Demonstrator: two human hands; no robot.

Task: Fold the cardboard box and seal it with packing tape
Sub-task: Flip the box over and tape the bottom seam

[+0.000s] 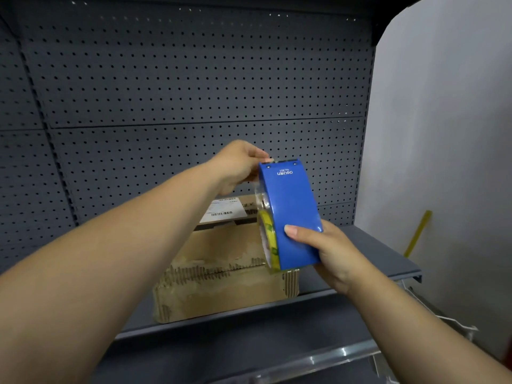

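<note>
i'm looking at the dark pegboard shelving unit [194,79] filling the back of the view, with the grey shelf [374,253] running across below it. the cardboard box [221,273] is sitting on that shelf, near its front edge, flaps down, its top skin torn and showing the corrugation. a white shipping label [223,210] is lying on its far flap. held up just above the box's right end is the blue tape dispenser [291,214]. my right hand [332,259] is wrapping its lower end, thumb pressed flat on the blue face, the other fingers hidden behind it. my left hand [238,167] is reaching to the top edge, fingertips bunched together and pinching there, seemingly at the tape's free end, though i cannot tell whether any tape is caught. the yellow-cored tape roll [267,231] is showing at the dispenser's left side.

the risks i'm judging: clear tape slipping back onto the roll, folding onto itself, or bonding poorly to that torn surface. the serrated cutter is sitting near my left fingertips.
</note>
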